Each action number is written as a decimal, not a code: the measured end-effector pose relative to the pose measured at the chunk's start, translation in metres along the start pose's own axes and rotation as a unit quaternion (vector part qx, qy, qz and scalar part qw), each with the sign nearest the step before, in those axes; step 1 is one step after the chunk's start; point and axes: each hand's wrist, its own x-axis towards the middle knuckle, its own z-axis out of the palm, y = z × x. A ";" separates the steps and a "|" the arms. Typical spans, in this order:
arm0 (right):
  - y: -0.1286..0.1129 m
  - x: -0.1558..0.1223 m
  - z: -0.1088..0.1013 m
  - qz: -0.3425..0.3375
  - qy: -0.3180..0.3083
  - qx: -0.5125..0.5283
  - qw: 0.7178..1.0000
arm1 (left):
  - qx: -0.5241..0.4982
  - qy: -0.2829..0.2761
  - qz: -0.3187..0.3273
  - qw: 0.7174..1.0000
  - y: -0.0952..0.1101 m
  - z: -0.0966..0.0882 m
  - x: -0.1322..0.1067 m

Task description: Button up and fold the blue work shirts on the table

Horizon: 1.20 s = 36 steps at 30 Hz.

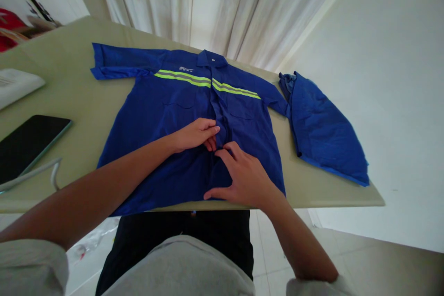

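Note:
A blue work shirt (145, 111) with yellow-green and grey reflective stripes across the chest lies spread on the table, collar at the far side and hem along the near edge. My left hand (197, 135) pinches the front placket at mid-length, thumb against the fingers. Just below and to its right, my right hand (244, 173) rests at the same front opening, its thumb spread well away from curled fingers that touch the cloth. Whatever lies under those fingertips is hidden. Above my hands the placket is rumpled.
Folded blue cloth (326, 125) lies at the table's right end, touching the shirt's sleeve. To the left are a dark-screened phone (31, 143), a white cable (31, 178) and a white object (19, 85). The table (333, 196) meets a wall and curtains (152, 0).

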 end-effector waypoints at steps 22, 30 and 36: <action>0.082 -0.056 -0.007 0.295 0.637 0.496 0.511 | 0.597 0.156 0.089 0.782 -0.033 -0.035 0.007; 0.074 -0.075 -0.018 0.240 0.517 0.487 0.662 | 0.620 0.152 0.096 0.763 -0.037 -0.017 -0.011; 0.080 -0.090 -0.065 0.008 0.131 0.391 0.911 | 0.639 0.126 0.083 0.754 -0.040 0.010 -0.050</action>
